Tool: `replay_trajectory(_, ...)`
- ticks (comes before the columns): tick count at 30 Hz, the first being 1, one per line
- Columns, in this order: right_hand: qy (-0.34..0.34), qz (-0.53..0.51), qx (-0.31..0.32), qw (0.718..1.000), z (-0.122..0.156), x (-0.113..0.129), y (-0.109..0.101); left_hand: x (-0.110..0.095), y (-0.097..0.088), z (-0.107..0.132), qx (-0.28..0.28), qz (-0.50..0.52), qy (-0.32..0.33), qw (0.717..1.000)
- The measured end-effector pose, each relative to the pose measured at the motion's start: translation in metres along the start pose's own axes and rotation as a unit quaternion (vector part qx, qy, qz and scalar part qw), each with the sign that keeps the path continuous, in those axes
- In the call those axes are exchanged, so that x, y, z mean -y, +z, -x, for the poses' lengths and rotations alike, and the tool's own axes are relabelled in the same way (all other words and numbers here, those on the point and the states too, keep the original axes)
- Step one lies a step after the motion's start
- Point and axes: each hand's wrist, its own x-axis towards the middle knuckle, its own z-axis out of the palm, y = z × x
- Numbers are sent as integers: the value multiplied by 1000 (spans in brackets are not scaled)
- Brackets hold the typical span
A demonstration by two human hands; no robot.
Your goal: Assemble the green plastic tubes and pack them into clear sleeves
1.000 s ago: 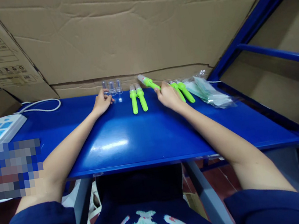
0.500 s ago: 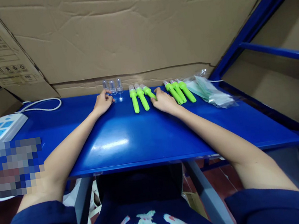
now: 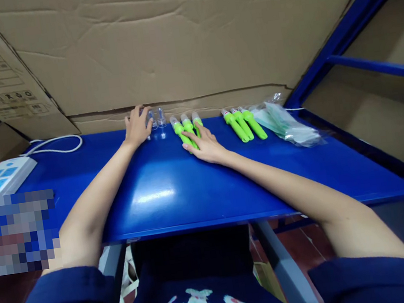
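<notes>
My left hand [image 3: 138, 126] is at the back of the blue table, fingers apart, reaching over the small clear plastic caps. One clear cap [image 3: 160, 117] stands upright just right of it; another cap [image 3: 152, 120] is partly behind its fingertips. Whether the fingers press on a cap cannot be told. My right hand [image 3: 205, 145] lies with fingers spread across a group of three lime-green sticks with clear tips. The left green stick [image 3: 177, 127] and middle green stick [image 3: 186, 122] are partly covered by its fingers. Most of the right green stick [image 3: 196, 118] is hidden under the hand.
To the right lie three more green sticks [image 3: 245, 125] side by side, beside a clear plastic bag [image 3: 289, 126] with pale contents. A white power strip [image 3: 6, 176] and its cable [image 3: 61, 144] are at the left. A cardboard wall [image 3: 180, 49] closes off the back.
My right hand has moved left and spread over the three green sticks; the slanted right one now stands straighter beside the others. My left hand has moved slightly back over the clear caps.
</notes>
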Motion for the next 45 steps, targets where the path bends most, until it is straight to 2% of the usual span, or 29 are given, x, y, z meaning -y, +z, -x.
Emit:
replay_trajectory(3, -10, -24, 22, 999, -1, 2, 6, 1, 12, -9, -11, 2, 5, 1000)
replay_trajectory(9, -36, -46, 20, 998, -1, 5, 9, -10, 38, -22, -24, 8, -22, 999)
replay_trajectory(15, -43, -55, 39, 997, 4, 15, 10, -17, 48, -32, -11, -27, 4, 1000)
replay_trajectory(21, -55, -51, 52, 996, 7, 26, 10, -6, 43, -28, -7, -25, -22, 999)
replay_trajectory(28, -54, -52, 43, 996, 6, 26, 13, 23, 30, -17, -21, -41, -50, 998)
replay_trajectory(33, -46, -60, 43, 996, 2, 24, 17, 34, 18, -11, -4, -67, -31, 997)
replay_trajectory(38, -28, -59, 55, 996, -9, 35, 21, 37, 7, -5, 36, -81, -4, 996)
replay_trajectory(45, -34, -59, 41, 997, -12, 39, 27, 54, 6, 4, -9, -32, -22, 999)
